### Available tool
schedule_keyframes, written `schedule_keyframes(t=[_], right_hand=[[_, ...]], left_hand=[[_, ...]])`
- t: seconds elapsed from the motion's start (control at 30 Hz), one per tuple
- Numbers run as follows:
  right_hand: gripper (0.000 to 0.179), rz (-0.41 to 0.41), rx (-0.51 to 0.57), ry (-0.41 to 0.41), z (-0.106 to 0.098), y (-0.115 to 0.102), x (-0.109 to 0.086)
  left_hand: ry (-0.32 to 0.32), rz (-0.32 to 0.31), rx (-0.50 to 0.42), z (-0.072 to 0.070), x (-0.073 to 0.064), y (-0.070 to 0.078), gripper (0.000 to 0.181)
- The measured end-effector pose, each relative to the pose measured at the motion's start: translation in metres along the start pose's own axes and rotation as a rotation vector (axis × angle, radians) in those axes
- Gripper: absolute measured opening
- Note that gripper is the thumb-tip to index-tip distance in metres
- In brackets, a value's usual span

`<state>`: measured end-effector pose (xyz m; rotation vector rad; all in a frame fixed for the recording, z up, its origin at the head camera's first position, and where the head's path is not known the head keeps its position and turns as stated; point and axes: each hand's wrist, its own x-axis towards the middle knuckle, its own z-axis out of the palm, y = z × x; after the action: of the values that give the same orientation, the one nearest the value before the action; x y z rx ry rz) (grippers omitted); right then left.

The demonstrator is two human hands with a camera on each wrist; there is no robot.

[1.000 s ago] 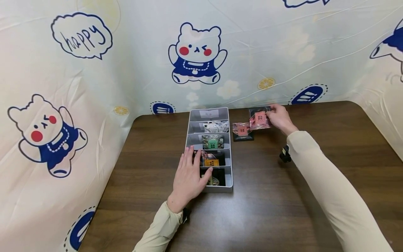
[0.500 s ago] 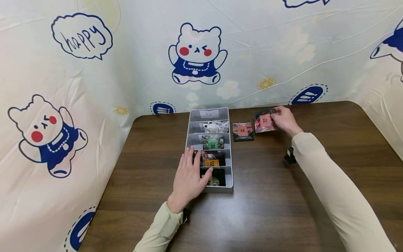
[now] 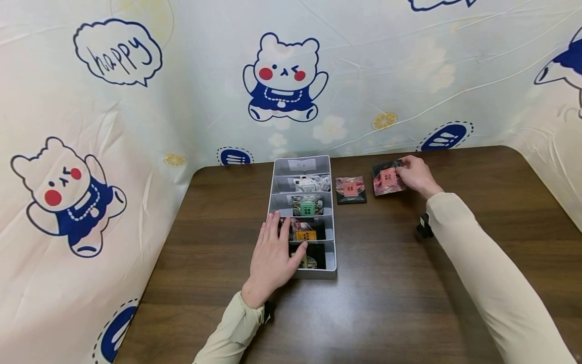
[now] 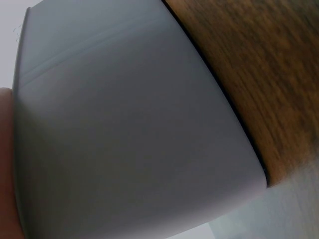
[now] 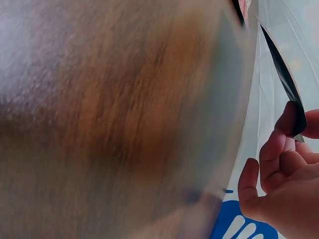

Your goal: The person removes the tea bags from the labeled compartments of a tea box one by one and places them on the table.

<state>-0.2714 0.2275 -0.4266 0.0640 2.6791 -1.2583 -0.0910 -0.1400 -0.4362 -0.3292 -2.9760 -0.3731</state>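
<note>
My right hand [image 3: 419, 175] pinches the right edge of a flat sachet [image 3: 387, 180] with a pink label, near the back of the table. In the right wrist view the same sachet [image 5: 284, 69] shows edge-on, its dark corner between thumb and fingers. Left of it lies a second sachet with a pink label [image 3: 350, 189], beside the box. My left hand [image 3: 274, 253] rests with straight, spread fingers on the near left part of a grey divided box [image 3: 313, 274]. The left wrist view shows mostly the box's grey outer wall [image 4: 139, 119].
Inside the box, compartments hold a white sachet [image 3: 312, 183], a green-labelled one [image 3: 307, 206], an orange-labelled one [image 3: 305, 234] and a dark one [image 3: 318, 255]. The rearmost compartment bears a white label [image 3: 302, 165]. A printed cloth [image 3: 354, 91] hangs behind the brown table [image 3: 373, 303].
My right hand has moved the held sachet right and slightly nearer, away from the sachet on the table that it overlapped. The left hand and the box stay put.
</note>
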Motion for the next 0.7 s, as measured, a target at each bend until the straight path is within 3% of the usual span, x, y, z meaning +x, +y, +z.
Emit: schedule_keyframes(t=[0.7], right_hand=[[0.045, -0.010, -0.100, -0.035, 0.000, 0.012, 0.000]], left_hand=[[-0.005, 0.002, -0.008, -0.001, -0.001, 0.000, 0.073]])
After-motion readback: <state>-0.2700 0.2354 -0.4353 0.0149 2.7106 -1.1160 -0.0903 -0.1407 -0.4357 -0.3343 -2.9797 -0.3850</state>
